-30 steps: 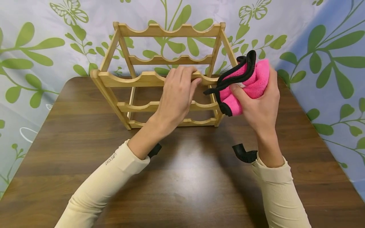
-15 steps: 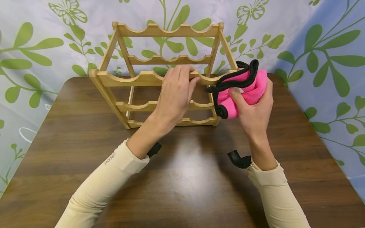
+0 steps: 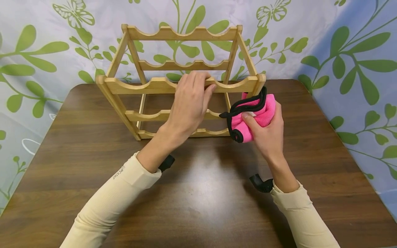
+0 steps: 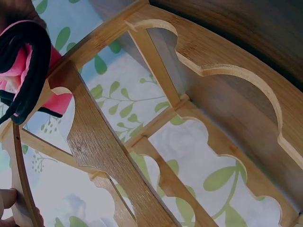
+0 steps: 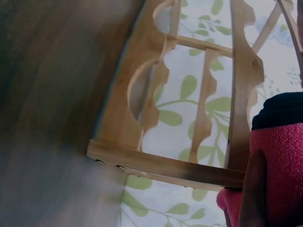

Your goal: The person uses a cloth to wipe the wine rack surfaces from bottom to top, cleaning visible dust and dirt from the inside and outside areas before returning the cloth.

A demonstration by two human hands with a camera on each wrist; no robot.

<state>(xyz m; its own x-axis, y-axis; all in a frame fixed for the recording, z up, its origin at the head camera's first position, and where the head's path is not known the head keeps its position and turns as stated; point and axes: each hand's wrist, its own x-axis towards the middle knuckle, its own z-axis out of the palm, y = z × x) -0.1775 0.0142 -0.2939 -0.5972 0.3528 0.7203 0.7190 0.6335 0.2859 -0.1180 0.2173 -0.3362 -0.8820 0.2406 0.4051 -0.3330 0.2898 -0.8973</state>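
A light wooden wine rack (image 3: 133,86) with scalloped rails stands upright on the table. My left hand (image 3: 190,100) grips its top front rail, fingers bent over the edge. In my right hand (image 3: 270,132) is a bunched pink cloth (image 3: 265,112) with black edging, thumb pressed on its near side. The cloth wraps the rack's front right post just below the top corner. In the left wrist view the cloth (image 4: 23,61) overlaps the post beside the rails. The right wrist view shows the cloth (image 5: 284,161) at the rack's side post (image 5: 165,168).
The brown wood-grain table (image 3: 198,206) extends in front of the rack and to both sides. Behind it hangs a backdrop (image 3: 279,34) with green leaves and butterflies. A black wrist-mounted piece (image 3: 260,184) juts from the right cuff, another (image 3: 167,162) from the left.
My right hand has moved the cloth down along the front right post, from the top corner to below it, baring the corner. The left hand keeps its grip on the rail.
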